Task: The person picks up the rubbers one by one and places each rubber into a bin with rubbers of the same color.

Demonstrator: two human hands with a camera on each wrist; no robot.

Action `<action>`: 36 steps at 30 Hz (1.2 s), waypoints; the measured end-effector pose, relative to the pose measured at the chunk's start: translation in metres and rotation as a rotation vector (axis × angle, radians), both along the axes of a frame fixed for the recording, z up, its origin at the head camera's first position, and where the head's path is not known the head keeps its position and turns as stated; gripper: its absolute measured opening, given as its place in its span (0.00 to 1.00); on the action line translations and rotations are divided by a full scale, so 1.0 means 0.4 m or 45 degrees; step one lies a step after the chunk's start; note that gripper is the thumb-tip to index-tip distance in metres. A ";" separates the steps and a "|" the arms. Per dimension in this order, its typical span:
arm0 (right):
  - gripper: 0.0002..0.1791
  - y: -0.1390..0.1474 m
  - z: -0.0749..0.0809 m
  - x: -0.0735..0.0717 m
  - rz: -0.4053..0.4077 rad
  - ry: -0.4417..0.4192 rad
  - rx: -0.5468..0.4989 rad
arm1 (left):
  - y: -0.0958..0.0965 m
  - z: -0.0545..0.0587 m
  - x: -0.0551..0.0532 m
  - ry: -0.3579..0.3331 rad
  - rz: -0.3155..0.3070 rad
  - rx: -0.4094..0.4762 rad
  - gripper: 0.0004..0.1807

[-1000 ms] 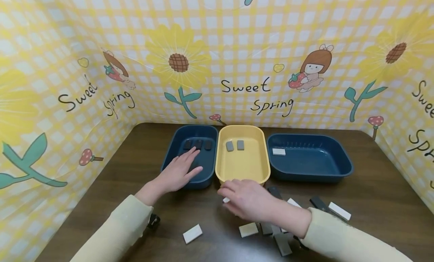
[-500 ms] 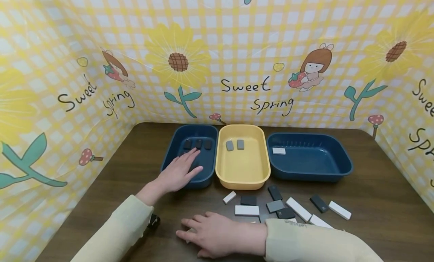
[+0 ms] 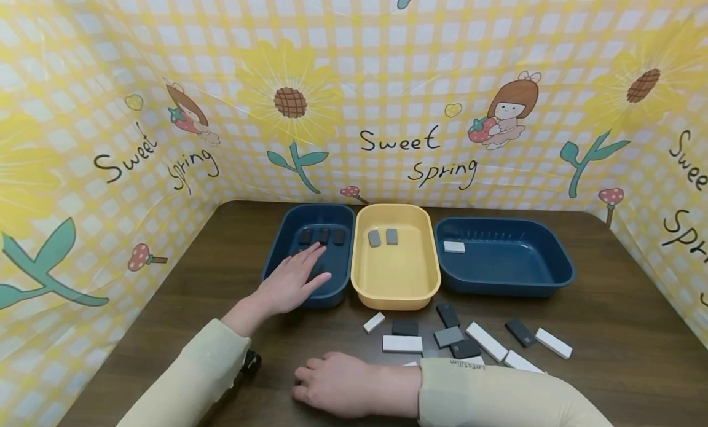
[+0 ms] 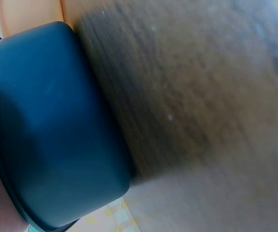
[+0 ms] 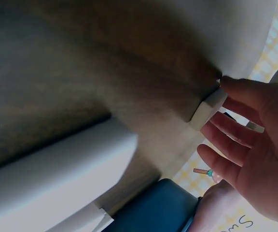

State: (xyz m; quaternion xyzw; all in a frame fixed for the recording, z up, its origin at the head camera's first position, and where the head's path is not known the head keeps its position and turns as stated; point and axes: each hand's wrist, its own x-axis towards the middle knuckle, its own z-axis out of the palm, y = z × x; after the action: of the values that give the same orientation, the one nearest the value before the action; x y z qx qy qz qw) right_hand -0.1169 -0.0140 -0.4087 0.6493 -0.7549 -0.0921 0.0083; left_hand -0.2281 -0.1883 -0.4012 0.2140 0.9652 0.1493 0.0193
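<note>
In the head view my left hand [image 3: 287,282] lies over the front of the left blue bin [image 3: 271,261], fingers straight and spread. Inside that bin sit several dark blocks [image 3: 339,236]. My right hand [image 3: 337,384] is low over the table near the front, its back hiding what it holds. From the right wrist view, the thumb and fingers pinch a small white rectangular block [image 5: 209,108] close to the tabletop. A short white block [image 3: 374,322] and a longer white block [image 3: 402,343] lie beyond the right hand.
A yellow bin [image 3: 395,301] holds two grey blocks [image 3: 391,236]. The right blue bin [image 3: 509,289] holds one white block [image 3: 455,247]. Several black, grey and white blocks, such as a grey block [image 3: 448,336], are scattered on the brown table [image 3: 619,292]. Patterned cloth [image 3: 354,107] hangs behind.
My right hand has left the short white block by the yellow bin, come forward and left, and closed its fingers on another white block. The left hand stays over its bin.
</note>
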 end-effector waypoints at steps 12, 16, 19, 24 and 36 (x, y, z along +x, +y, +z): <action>0.11 0.013 -0.003 -0.011 -0.008 0.001 -0.027 | 0.000 -0.001 0.000 -0.001 0.003 0.006 0.38; 0.09 0.031 0.010 -0.010 -0.019 0.044 -0.059 | 0.002 0.002 0.001 -0.005 0.003 0.006 0.38; 0.10 0.053 0.030 -0.015 -0.045 -0.018 -0.098 | 0.004 0.003 0.002 -0.010 0.005 0.005 0.38; 0.13 0.108 0.072 -0.033 -0.124 -0.163 -0.235 | 0.004 0.004 0.002 -0.018 0.010 0.014 0.38; 0.17 0.291 0.150 -0.092 -0.411 -0.118 -0.606 | 0.003 0.010 0.000 0.002 -0.013 0.050 0.40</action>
State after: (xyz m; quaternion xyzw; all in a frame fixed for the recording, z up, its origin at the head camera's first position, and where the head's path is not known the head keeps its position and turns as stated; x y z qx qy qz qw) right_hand -0.1535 0.1026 -0.3487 0.5042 -0.8484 0.1171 0.1111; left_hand -0.2281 -0.1870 -0.3972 0.2192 0.9610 0.1680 0.0152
